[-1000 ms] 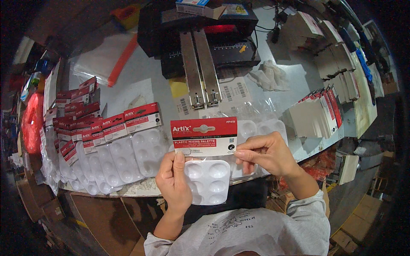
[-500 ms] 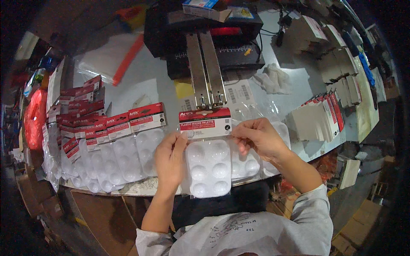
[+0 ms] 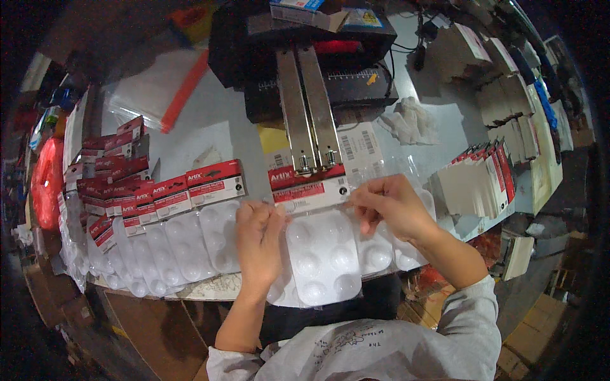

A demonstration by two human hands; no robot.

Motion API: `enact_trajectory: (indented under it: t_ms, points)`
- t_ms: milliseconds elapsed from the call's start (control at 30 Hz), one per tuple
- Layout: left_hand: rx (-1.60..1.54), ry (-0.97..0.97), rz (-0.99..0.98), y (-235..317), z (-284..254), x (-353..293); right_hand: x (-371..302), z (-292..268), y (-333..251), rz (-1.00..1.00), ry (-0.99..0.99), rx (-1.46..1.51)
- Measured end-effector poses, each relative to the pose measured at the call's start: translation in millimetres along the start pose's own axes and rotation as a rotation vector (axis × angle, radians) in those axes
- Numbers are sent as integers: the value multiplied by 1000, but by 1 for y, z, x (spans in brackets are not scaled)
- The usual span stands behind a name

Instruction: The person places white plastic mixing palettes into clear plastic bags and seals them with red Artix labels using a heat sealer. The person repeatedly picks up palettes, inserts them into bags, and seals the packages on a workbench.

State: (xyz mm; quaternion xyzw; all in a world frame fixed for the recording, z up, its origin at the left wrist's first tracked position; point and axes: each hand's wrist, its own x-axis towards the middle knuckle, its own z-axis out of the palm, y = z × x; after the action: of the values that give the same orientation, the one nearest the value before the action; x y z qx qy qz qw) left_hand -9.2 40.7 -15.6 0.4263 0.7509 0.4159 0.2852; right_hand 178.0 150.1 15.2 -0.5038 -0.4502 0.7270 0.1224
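In front of me lies a white plastic paint palette with round wells, in a clear bag topped by a red and white header card. My left hand has its fingers closed at the card's lower left corner. At the right edge, my right hand pinches the card between thumb and fingers. The front ends of two long metal arms, part of a black stapling machine, overlap the card's top edge. Whether they press on it, I cannot tell.
On the left, several bagged palettes with red and white cards overlap. Clear bags with a red edge lie behind them. More bagged palettes sit beneath my right hand. Stacks of cards and a crumpled white cloth are at the right.
The header card's top edge has come under the ends of the metal arms. The palette hangs slightly more askew, its lower end to the right. My left fingers have curled in more.
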Motion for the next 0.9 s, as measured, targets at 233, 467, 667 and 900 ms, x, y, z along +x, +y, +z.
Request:
enact_trajectory:
  t_ms: [233,467,667,900]
  points:
    - [-102,-126,-190,-5,5,-6,-1,-7,5,-9,23,-50]
    - [-60,-109,24,2,4,-21,-18,-14,11,95,-15,14]
    - [-122,-59,-69,3,2,-11,-8,-11,3,4,-42,-7]
    - [-53,-42,-38,-3,6,3,10,-7,2,-23,-3,32]
